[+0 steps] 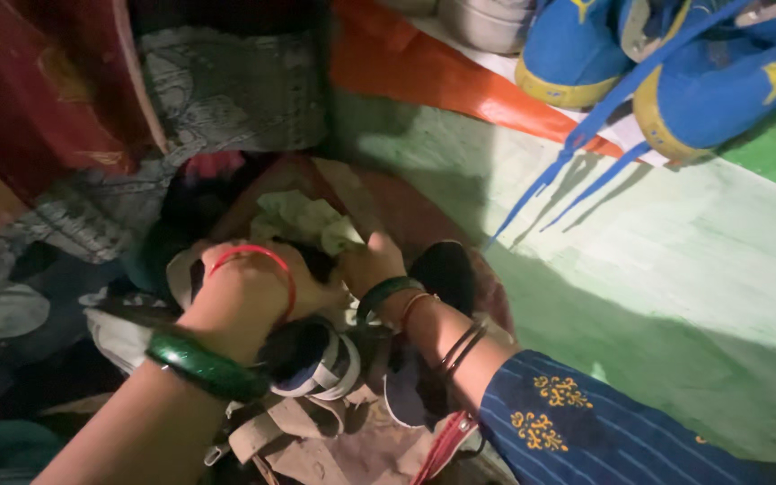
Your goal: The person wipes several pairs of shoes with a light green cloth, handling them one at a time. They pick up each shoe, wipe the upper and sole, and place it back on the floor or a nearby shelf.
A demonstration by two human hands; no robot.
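1. While both hands press into the heap of clothes and bags (316,431), the pale green cloth (303,220) lies just beyond the fingers, bunched, with no clear long axis.
2. Right hand (372,265) touches its near edge, fingers curled on it; left hand (244,274) sits just beside, its grip hidden, so I cannot tell.
3. Heap rests on a green mat (675,269); blue shoes (675,63) stand well apart; dim, cramped room.
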